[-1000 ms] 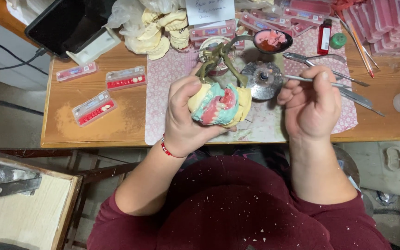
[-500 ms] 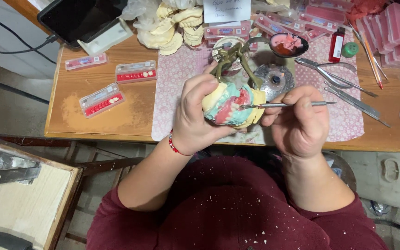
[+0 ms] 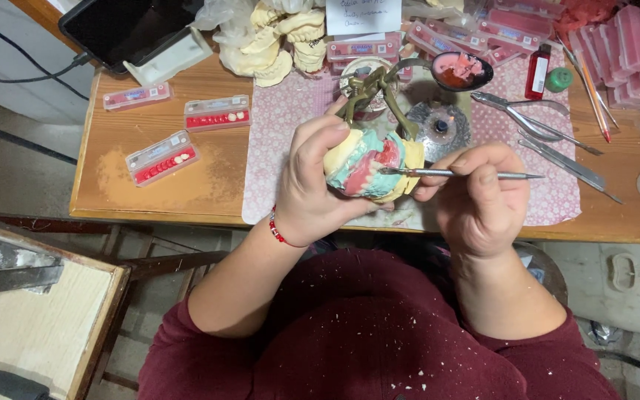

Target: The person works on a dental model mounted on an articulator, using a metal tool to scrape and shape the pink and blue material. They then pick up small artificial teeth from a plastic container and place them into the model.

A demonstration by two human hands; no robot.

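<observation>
At the centre of the frame our left hand (image 3: pixel 312 181) wraps around a yellowish plaster dental model coated in teal and pink wax (image 3: pixel 368 167), fingers curled over its left side and thumb under it, holding it just above the near edge of the wooden table (image 3: pixel 135 189). A brass-coloured metal articulator frame (image 3: pixel 375 92) rises from the model toward the top of the frame. Our right hand (image 3: pixel 483 200), right of centre, pinches a slim silver metal carving instrument (image 3: pixel 461 174) between thumb and forefinger, the other fingers folded beneath; the tool lies nearly level and its tip touches the pink wax on the model's right side.

Under the hands lies a pink floral-patterned cloth mat (image 3: pixel 275 133). On it, above the right hand, sit a round wire-mesh burner stand (image 3: pixel 438 126) and a spoon-like ladle holding pink wax (image 3: pixel 461 70). Further right rest steel pliers (image 3: pixel 520 111) and a flat steel spatula (image 3: pixel 564 163). At the left of the table lie three clear cases of artificial teeth with red strips (image 3: pixel 161 157). At the upper middle is a heap of pale plaster casts (image 3: pixel 275 41), and at the upper left a dark tablet (image 3: pixel 124 26).
</observation>
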